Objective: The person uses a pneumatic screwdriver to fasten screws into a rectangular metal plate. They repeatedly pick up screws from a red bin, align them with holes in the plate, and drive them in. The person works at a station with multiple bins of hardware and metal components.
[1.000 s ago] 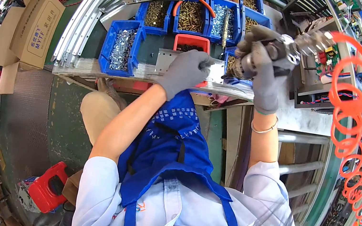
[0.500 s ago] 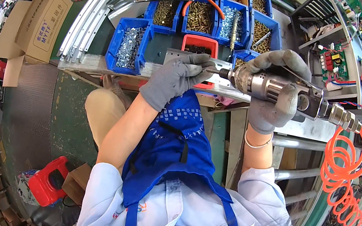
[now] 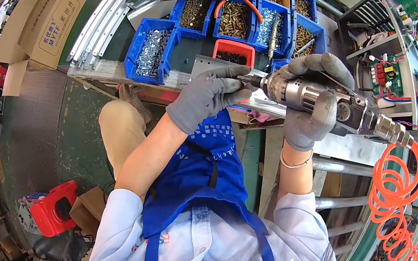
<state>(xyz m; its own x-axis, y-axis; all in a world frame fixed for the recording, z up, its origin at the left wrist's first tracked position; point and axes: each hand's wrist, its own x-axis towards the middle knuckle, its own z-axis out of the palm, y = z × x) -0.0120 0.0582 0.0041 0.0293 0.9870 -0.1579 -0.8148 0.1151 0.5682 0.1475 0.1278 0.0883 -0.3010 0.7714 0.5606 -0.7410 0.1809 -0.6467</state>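
My right hand (image 3: 312,101), in a grey glove, grips a metal pneumatic screwdriver (image 3: 331,102) held level, its tip pointing left. An orange coiled air hose (image 3: 396,191) trails from the tool's rear end. My left hand (image 3: 207,94), also gloved, pinches at the tool's tip over a flat grey metal bracket (image 3: 203,65) that lies on the bench edge. Whether a screw sits between the fingers is hidden. A small red bin (image 3: 234,51) stands just behind the bracket.
Blue bins (image 3: 150,50) of screws and brass parts fill the bench top behind the hands. Long metal rails (image 3: 108,6) lie at the left, cardboard boxes (image 3: 46,7) beside them. Circuit boards (image 3: 381,71) sit on a rack at the right. A red stool (image 3: 52,209) stands on the floor.
The screwdriver has swung from a raised, tilted pose down to level, its tip meeting my left fingers. The orange hose has dropped to the right. My left hand stays at the bracket.
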